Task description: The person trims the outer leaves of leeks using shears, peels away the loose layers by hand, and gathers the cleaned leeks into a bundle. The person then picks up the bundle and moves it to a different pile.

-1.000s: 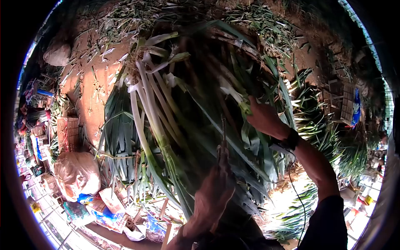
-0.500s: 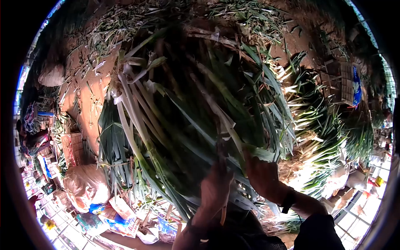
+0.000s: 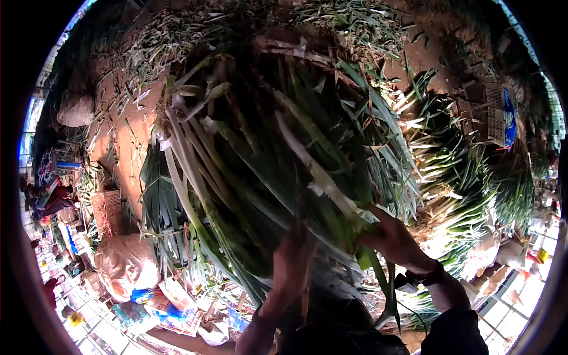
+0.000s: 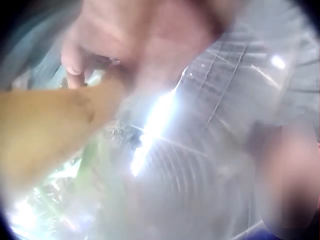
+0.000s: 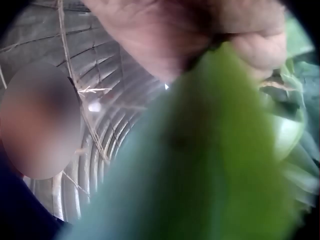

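Note:
My right hand [image 3: 393,239] grips a leek [image 3: 322,177] by its green upper part, at the near right of a heap of leeks. The leek's pale shank points away from me, and its leaves hang down below the hand. In the right wrist view a broad green leaf [image 5: 215,150] comes from under the curled fingers [image 5: 257,50]. My left hand [image 3: 293,260] holds a knife by a tan wooden handle [image 4: 50,125]. Its narrow, dark blade [image 3: 297,189] points away from me over the heap. Several white-stemmed leeks [image 3: 189,160] lie left of it.
More leeks [image 3: 444,171] lie in a row at the right, beside a crate [image 3: 496,112]. Cut leaf scraps [image 3: 355,23] cover the far ground. A pale sack [image 3: 125,266] and a woven basket [image 3: 106,213] stand at the left.
My right hand has come back toward me from farther over the heap, then moved slightly right with the leek. My left hand has shifted a little left with the knife.

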The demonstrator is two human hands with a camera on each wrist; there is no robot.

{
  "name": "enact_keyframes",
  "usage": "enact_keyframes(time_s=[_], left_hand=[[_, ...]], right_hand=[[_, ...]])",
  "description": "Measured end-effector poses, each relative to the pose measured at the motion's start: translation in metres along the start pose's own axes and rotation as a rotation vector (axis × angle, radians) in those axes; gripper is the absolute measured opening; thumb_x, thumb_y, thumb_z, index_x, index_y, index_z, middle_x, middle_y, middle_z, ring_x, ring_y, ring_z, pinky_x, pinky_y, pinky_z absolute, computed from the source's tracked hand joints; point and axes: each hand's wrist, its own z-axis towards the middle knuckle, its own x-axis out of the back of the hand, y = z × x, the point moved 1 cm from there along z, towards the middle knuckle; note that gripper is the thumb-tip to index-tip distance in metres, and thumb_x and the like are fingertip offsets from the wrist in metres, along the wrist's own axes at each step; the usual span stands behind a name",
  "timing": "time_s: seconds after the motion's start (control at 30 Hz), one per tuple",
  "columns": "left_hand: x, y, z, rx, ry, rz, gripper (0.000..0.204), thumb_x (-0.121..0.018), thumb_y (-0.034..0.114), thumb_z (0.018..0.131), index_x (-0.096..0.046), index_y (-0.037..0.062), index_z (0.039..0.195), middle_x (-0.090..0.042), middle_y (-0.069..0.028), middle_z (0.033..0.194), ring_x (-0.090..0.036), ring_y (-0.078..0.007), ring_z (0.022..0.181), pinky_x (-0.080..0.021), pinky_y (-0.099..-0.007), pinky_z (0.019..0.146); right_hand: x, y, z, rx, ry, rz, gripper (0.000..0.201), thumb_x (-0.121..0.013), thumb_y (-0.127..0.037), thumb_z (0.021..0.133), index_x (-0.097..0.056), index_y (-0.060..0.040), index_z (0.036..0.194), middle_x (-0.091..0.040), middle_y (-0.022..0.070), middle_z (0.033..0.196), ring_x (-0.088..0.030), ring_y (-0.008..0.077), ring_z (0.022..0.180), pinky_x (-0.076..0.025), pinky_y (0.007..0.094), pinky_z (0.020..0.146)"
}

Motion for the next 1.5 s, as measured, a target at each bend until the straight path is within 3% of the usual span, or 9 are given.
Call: enact_keyframes(time_s=[0.2, 0.27, 0.37, 0.7, 0.8, 0.9, 1.0, 1.1, 1.5], left_hand=[[-0.001, -0.018, -0.093, -0.033, -0.076, 0.184, 0.064, -0.065, 0.007, 0.089, -0.042, 0.005, 0.149, -0.057, 0.0003, 0.083, -0.054, -0.0084, 0.07, -0.048, -0.0252, 0.064], [0.005, -0.002, -0.092, 0.022, -0.221, 0.093, 0.072, -0.068, 0.018, 0.09, -0.034, 0.0026, 0.151, -0.055, -0.0237, 0.136, -0.057, -0.034, 0.124, -0.048, -0.0409, 0.098], [-0.005, -0.023, -0.077, -0.073, -0.124, -0.08, 0.063, -0.064, 0.006, 0.09, -0.041, 0.0042, 0.149, -0.057, -0.0004, 0.082, -0.053, -0.0088, 0.07, -0.048, -0.0248, 0.064], [0.003, 0.038, -0.045, -0.095, -0.095, 0.137, 0.061, -0.059, 0.017, 0.094, -0.039, 0.0013, 0.15, -0.054, -0.001, 0.073, -0.052, -0.008, 0.065, -0.045, -0.0246, 0.058], [0.006, 0.005, -0.081, 0.082, -0.213, 0.02, 0.065, -0.061, 0.013, 0.091, -0.036, 0.0012, 0.15, -0.058, -0.0097, 0.101, -0.057, -0.0165, 0.087, -0.047, -0.0295, 0.075], [0.011, 0.006, -0.094, 0.186, -0.254, 0.001, 0.068, -0.064, 0.01, 0.087, -0.036, 0.0017, 0.148, -0.058, -0.0185, 0.12, -0.06, -0.0252, 0.104, -0.048, -0.0348, 0.089], [0.014, 0.023, -0.067, -0.31, -0.201, 0.339, 0.062, -0.055, 0.007, 0.095, -0.034, 0.0033, 0.153, -0.056, -0.0002, 0.083, -0.054, -0.007, 0.07, -0.045, -0.0237, 0.06], [0.019, 0.013, -0.041, -0.092, -0.266, 0.173, 0.059, -0.055, 0.012, 0.095, -0.038, 0.0018, 0.15, -0.056, 0.0003, 0.079, -0.054, -0.0074, 0.07, -0.046, -0.0252, 0.061], [0.036, 0.038, 0.047, 0.068, -0.031, 0.21, 0.052, -0.06, 0.03, 0.092, -0.054, -0.0001, 0.134, -0.055, -0.002, 0.072, -0.059, -0.0116, 0.062, -0.047, -0.0285, 0.057]], right_hand=[[0.007, -0.019, 0.008, -0.218, -0.055, 0.602, 0.039, -0.057, -0.016, 0.101, -0.056, -0.0022, 0.137, -0.069, 0.0028, 0.104, -0.062, 0.0062, 0.078, -0.051, 0.0221, 0.072], [0.009, -0.008, 0.008, -0.233, -0.127, 0.748, 0.038, -0.057, -0.016, 0.101, -0.057, -0.0032, 0.136, -0.067, 0.0018, 0.098, -0.06, 0.0059, 0.076, -0.051, 0.0221, 0.069], [0.001, -0.004, 0.002, -0.291, -0.166, 0.909, 0.038, -0.053, -0.018, 0.103, -0.054, -0.0012, 0.137, -0.055, -0.0012, 0.081, -0.049, 0.0055, 0.064, -0.041, 0.0228, 0.058], [-0.011, 0.049, -0.016, -0.262, -0.379, 1.287, 0.04, -0.042, -0.024, 0.107, -0.046, -0.0005, 0.14, -0.041, -0.0024, 0.065, -0.035, 0.0066, 0.046, -0.029, 0.0231, 0.042], [-0.014, 0.055, -0.012, -0.097, -0.392, 1.618, 0.039, -0.042, -0.027, 0.106, -0.049, -0.0013, 0.136, -0.042, -0.0019, 0.063, -0.035, 0.0074, 0.042, -0.03, 0.0227, 0.039], [-0.009, 0.039, -0.006, -0.166, -0.463, 1.514, 0.03, -0.042, -0.027, 0.106, -0.055, -0.0038, 0.121, -0.041, -0.0026, 0.061, -0.032, 0.0072, 0.041, -0.028, 0.0232, 0.038], [-0.009, 0.015, -0.015, -0.434, -0.236, 1.017, 0.027, -0.043, -0.027, 0.107, -0.054, -0.0049, 0.117, -0.04, -0.0022, 0.061, -0.031, 0.0072, 0.043, -0.026, 0.0237, 0.039], [-0.016, 0.063, -0.03, -0.211, -0.304, 1.146, 0.026, -0.044, -0.025, 0.107, -0.052, -0.004, 0.119, -0.039, -0.0017, 0.063, -0.032, 0.0076, 0.045, -0.026, 0.0244, 0.041], [-0.042, 0.094, -0.072, -0.396, -0.17, 0.874, 0.05, -0.059, -0.028, 0.1, -0.045, 0.0013, 0.139, -0.046, -0.0014, 0.075, -0.044, 0.0074, 0.062, -0.042, 0.0235, 0.057]])
